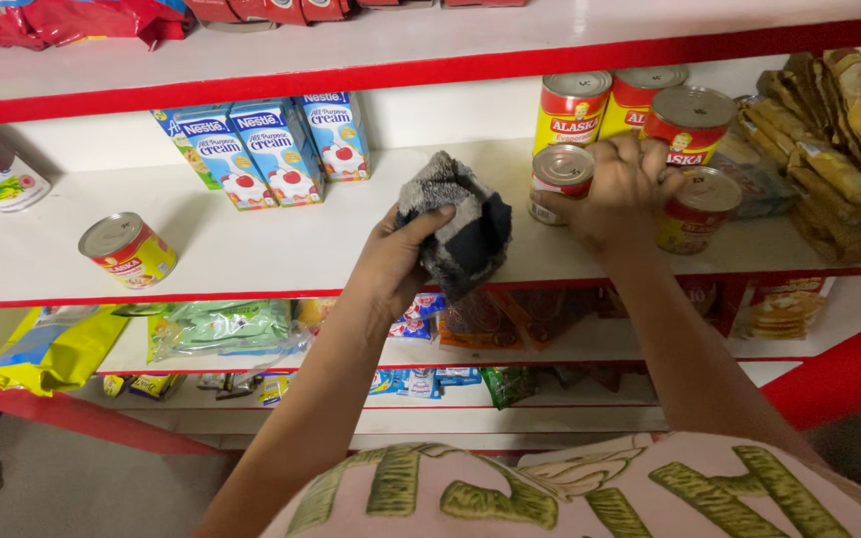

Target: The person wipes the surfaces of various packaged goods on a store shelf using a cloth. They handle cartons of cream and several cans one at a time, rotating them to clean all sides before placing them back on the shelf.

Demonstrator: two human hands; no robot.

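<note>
Two hands at shelf [251, 254]: left hand [396, 261] clutched grey-and-dark cloth [460, 224]; right hand [622, 191] closed round small can [562, 179], beside other cans [692, 125].

- Three blue cream cartons [269, 149] stand at the shelf's [251, 249] back
- A lone yellow-red can [129, 249] lies tilted near its front-left edge
- Brown packets [839, 139] fill its right end
</note>
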